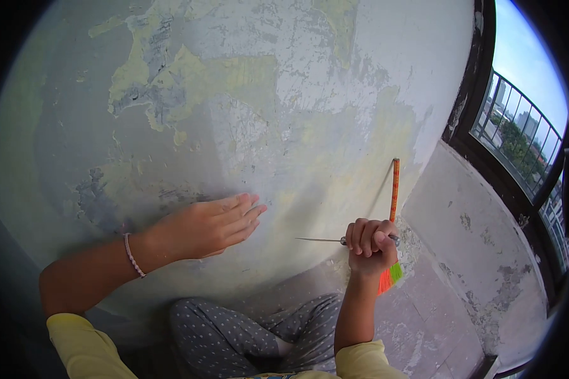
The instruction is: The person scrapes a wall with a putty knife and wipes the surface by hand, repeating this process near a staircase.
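Note:
My left hand (215,224) lies at the patchy wall (322,161), fingers stretched out and holding nothing. Its fingertips point right, close to the plaster surface. Over on the right, my right hand (368,243) is closed in a fist around the handle of a scraper (319,239). The scraper's thin metal blade shows edge-on and points left toward the wall, while the handle's end pokes out on the other side of the fist. Behind this hand a small broom (395,189) leans upright, with an orange patterned stick and orange and green bristles.
Peeled paint and bare grey plaster mark the wall. A low ledge wall (480,234) with flaking patches runs along the right, under a dark-framed window (463,120) with a railing (531,126) outside. My crossed legs (234,335) rest on the dusty tiled floor (423,316).

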